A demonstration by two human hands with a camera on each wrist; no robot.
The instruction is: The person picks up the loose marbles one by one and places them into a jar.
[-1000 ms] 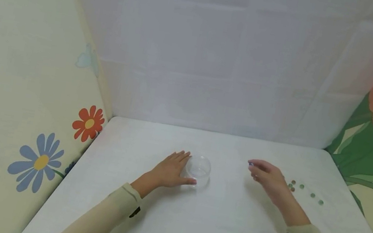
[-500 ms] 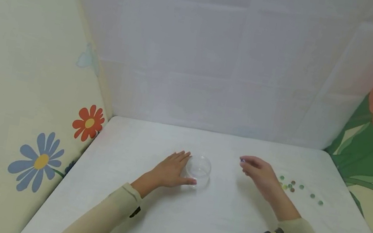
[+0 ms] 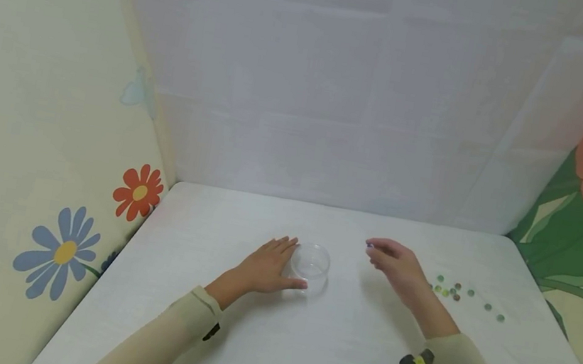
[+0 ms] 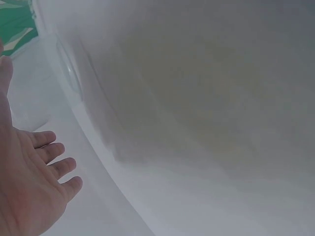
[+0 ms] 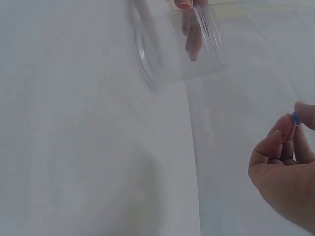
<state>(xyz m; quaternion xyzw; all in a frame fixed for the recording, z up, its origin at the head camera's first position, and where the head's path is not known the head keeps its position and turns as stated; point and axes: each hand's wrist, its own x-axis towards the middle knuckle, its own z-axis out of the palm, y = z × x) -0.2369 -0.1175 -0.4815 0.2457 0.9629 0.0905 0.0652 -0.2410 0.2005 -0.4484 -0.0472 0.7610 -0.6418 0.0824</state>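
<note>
A clear, round, open-topped plastic jar [image 3: 310, 266] stands upright on the white table. My left hand [image 3: 266, 267] rests against its left side, fingers straight and thumb spread along the near side. Seen from the left wrist, the jar [image 4: 37, 83] lies beside the left hand [image 4: 32, 184], between thumb and fingers. To the right of the jar and above the table, my right hand [image 3: 398, 269] pinches a small blue marble [image 5: 296, 118] between thumb and fingertips. Through the jar wall [image 5: 167, 54], the right wrist view shows fingers of the left hand.
Several green, yellow and brown marbles [image 3: 446, 290] lie scattered on the white table [image 3: 308, 363], right of the right hand. A white sheet [image 3: 307, 83] hangs behind the table. Walls with painted flowers [image 3: 65, 254] flank both sides.
My right hand has moved left toward the jar with the blue marble, uncovering more of the marbles on the table. The left hand and the jar have stayed put.
</note>
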